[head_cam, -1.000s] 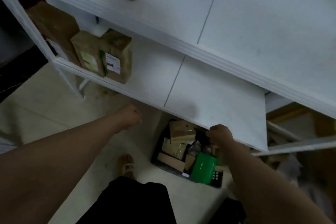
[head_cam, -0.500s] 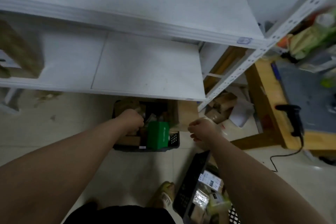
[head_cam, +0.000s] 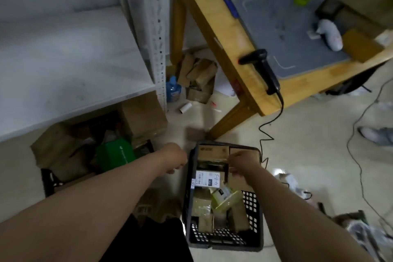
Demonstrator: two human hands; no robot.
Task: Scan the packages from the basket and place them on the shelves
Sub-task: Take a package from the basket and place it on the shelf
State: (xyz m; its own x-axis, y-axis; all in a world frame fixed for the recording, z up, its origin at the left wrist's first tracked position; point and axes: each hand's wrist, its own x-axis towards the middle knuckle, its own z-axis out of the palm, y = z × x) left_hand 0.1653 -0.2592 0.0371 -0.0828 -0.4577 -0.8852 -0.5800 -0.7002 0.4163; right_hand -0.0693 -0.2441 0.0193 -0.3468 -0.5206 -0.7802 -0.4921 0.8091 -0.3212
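Well, the brown cardboard packages [head_cam: 204,204] lie heaped and tilted in the black perforated plastic basket [head_cam: 253,204] on the floor, and one with a white printed label [head_cam: 207,178] sits high in the pile. To my eye, tugging one box from a stack that loose could tip its neighbours over the rim. The thin black cable [head_cam: 265,132] trails down just beside the basket's far corner. A rising arm might catch it and drag the black handheld barcode scanner [head_cam: 261,66] off the edge of the wooden table [head_cam: 214,27].

The right hand [head_cam: 244,164] hovers over the basket's far end with its fingers curled downward. I cannot tell whether they pinch anything. The left hand [head_cam: 173,158] hangs just outside the left rim, curled into a fist, with nothing visible in it. Both forearms stretch forward and down. The white metal shelf [head_cam: 63,59] waits off to the left.
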